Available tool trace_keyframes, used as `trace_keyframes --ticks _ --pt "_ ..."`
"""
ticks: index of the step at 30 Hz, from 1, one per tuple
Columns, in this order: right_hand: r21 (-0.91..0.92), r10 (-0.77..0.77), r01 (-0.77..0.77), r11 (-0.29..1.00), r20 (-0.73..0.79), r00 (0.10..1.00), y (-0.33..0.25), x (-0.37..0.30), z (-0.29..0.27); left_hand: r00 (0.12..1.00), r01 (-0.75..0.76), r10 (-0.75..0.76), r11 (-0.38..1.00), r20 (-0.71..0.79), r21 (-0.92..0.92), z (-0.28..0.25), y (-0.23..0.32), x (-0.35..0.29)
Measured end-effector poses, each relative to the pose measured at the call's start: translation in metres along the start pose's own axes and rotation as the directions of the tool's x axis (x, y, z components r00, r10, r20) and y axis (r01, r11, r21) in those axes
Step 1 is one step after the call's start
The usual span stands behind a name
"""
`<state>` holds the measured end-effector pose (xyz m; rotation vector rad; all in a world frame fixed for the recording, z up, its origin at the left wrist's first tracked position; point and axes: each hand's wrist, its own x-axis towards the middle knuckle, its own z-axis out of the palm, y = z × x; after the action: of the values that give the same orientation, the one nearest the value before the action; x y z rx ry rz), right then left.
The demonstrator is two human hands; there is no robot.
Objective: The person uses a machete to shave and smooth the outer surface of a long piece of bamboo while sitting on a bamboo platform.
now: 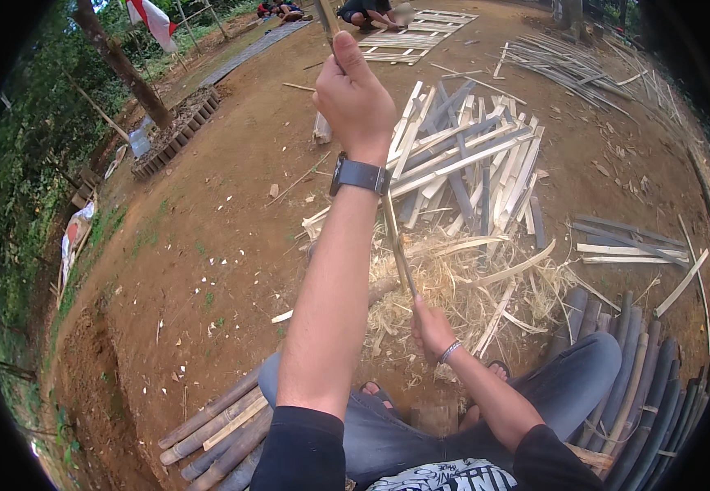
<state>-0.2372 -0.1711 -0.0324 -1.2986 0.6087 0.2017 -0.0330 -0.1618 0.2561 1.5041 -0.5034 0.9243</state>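
My left hand (359, 102) is raised at the top middle, its fingers wrapped round a narrow bamboo strip (327, 18) whose upper end runs out of view. Behind my left wrist the strip seems to pass, coming out again below the dark watch and slanting down to my right hand. Low in front of my lap, my right hand (432, 331) is closed round the strip's lower part; whether a tool is in it too, I cannot tell. Pale curled bamboo shavings (420, 307) lie heaped on the ground just past my right hand.
A loose pile of split bamboo slats (474, 155) lies ahead. Bamboo poles (645, 385) lie at my right, with more poles (216, 417) at my left. Farther off are a slat panel (408, 37) with a crouching person beside it, and another slat pile (568, 65).
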Motion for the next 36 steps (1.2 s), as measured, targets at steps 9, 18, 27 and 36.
trace_keyframes --ticks 9,18,27,36 --pt "0.586 0.065 -0.270 0.764 0.347 0.936 0.026 0.018 0.008 0.998 0.065 -0.065 0.998 0.005 0.016 0.021 0.004 0.007" --pt "-0.054 -0.536 0.535 0.843 0.000 0.844 -0.082 -0.020 -0.012 0.998 -0.040 0.040 0.999 -0.051 -0.004 0.015 -0.007 0.003" --pt "-0.063 -0.021 0.014 0.998 -0.101 0.995 0.063 0.054 -0.018 1.000 -0.002 0.000 0.999 -0.028 -0.047 0.025 0.019 -0.010" --pt "0.260 0.083 -0.122 0.958 0.155 0.984 0.006 0.017 -0.001 0.992 0.120 -0.116 0.989 0.051 -0.090 0.014 0.014 0.005"
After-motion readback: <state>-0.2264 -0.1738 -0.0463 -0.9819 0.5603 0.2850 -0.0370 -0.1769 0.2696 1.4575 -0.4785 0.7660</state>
